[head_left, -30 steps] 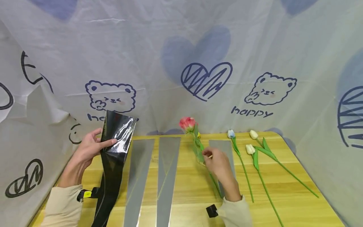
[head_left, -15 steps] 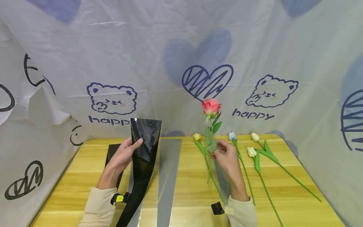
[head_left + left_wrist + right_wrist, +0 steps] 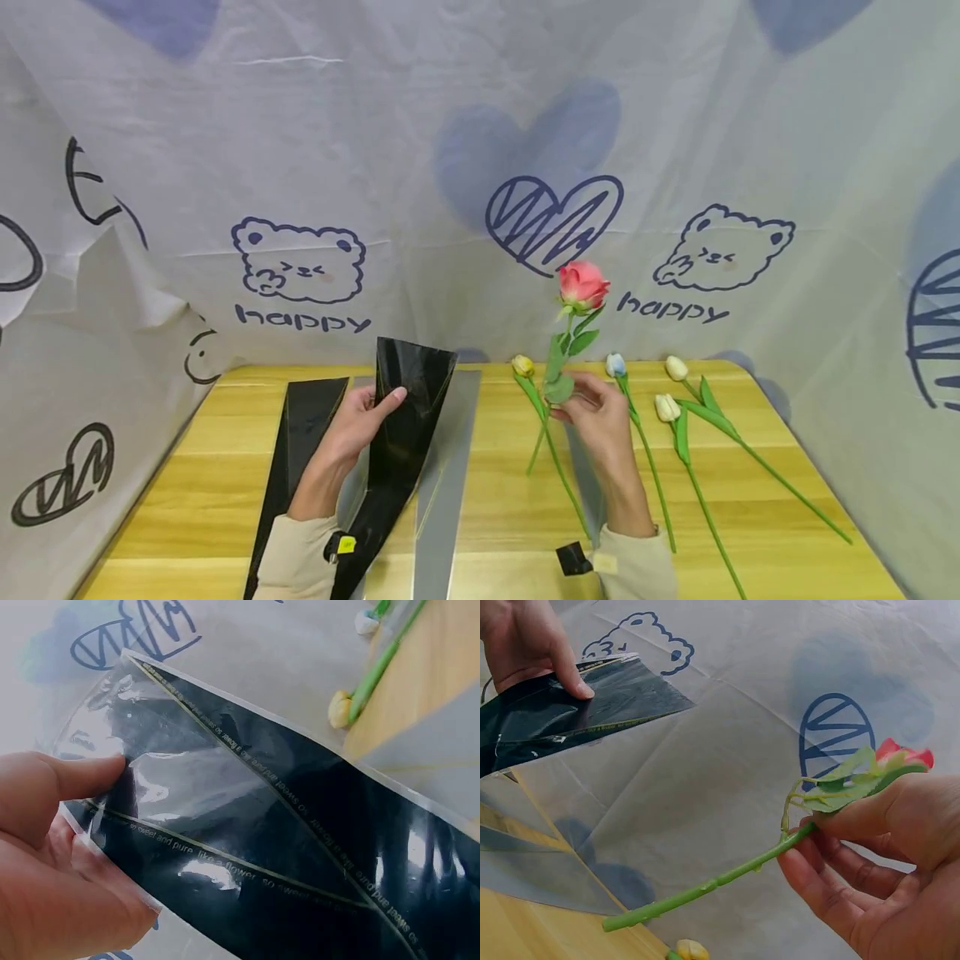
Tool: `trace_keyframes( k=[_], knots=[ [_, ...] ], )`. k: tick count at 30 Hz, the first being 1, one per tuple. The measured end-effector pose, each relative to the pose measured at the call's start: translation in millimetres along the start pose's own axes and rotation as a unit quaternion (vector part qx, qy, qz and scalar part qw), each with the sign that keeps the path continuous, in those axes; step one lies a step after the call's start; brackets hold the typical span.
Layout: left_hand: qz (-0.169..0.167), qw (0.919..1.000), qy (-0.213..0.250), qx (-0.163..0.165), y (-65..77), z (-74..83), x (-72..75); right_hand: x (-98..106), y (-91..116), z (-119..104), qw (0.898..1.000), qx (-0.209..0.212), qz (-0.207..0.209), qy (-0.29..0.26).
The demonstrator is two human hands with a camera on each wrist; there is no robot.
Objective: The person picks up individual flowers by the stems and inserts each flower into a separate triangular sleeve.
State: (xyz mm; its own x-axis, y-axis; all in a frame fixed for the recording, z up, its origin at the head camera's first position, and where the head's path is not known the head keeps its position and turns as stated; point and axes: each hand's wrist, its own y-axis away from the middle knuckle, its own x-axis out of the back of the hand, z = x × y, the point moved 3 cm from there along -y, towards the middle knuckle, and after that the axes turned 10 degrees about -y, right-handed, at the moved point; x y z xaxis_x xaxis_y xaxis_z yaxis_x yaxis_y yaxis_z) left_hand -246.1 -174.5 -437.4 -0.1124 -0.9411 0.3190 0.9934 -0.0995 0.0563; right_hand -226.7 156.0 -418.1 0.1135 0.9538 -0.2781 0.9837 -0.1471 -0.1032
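Within the last second the right hand (image 3: 603, 417), pinching the pink rose (image 3: 557, 367) by its stem, has raised it bloom uppermost above the bench (image 3: 506, 500), while the left hand (image 3: 352, 427), gripping the black sleeve (image 3: 408, 429), has moved inward, so that rose and sleeve now stand nearer but apart. Gold lettering on the sleeve reads "so sweet and pure, like a flower"; the backdrop (image 3: 427, 50) bears "happy" twice.

Pale cloth (image 3: 405, 125) (heart-printed) hangs behind the table (image 3: 498, 500).
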Motion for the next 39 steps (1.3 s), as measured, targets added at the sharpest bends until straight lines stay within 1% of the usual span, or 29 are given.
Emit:
trace_keyframes(
  k=[4,6,10,13,16,20,24,29,32,34,36,39],
  knots=[
    [0.017,0.9992,-0.031,-0.018,1.3,-1.5,-4.7,-2,0,1,1.0,0.012,0.001,-0.022],
    [0.015,0.9989,-0.032,-0.032,1.3,-1.5,-7.5,-3,0,2,0.999,0.014,0.006,-0.037],
    [0.006,0.9986,-0.021,-0.048,0.9,0.3,-14.4,-5,0,0,0.997,0.026,0.018,-0.075],
    [0.009,0.9979,-0.034,-0.055,0.6,3.2,-19.4,-6,-1,-4,0.993,0.044,0.023,-0.103],
    [0.02,0.9959,-0.057,-0.067,1.4,5.4,-22.7,-8,-1,-9,0.99,0.062,0.026,-0.121],
    [0.03,0.9921,-0.088,-0.084,2.4,6.0,-26.8,-10,1,-17,0.981,0.091,0.059,-0.161],
    [0.035,0.9867,-0.116,-0.108,2.2,8.6,-31.5,-11,5,-27,0.964,0.136,0.093,-0.209],
    [0.041,0.9807,-0.141,-0.13,2.2,12.1,-37.4,-13,10,-37,0.943,0.19,0.104,-0.253],
    [0.036,0.9799,-0.142,-0.135,2.6,14.2,-40.2,-16,12,-40,0.934,0.208,0.1,-0.272],
    [0.033,0.9802,-0.139,-0.137,3.5,15.4,-41.8,-18,13,-40,0.931,0.212,0.092,-0.282],
    [0.029,0.9807,-0.134,-0.139,4.4,16.5,-43.2,-21,13,-39,0.93,0.212,0.082,-0.289],
    [0.023,0.9807,-0.129,-0.145,6.1,18.2,-45.0,-26,13,-35,0.933,0.205,0.07,-0.287]
  ],
)
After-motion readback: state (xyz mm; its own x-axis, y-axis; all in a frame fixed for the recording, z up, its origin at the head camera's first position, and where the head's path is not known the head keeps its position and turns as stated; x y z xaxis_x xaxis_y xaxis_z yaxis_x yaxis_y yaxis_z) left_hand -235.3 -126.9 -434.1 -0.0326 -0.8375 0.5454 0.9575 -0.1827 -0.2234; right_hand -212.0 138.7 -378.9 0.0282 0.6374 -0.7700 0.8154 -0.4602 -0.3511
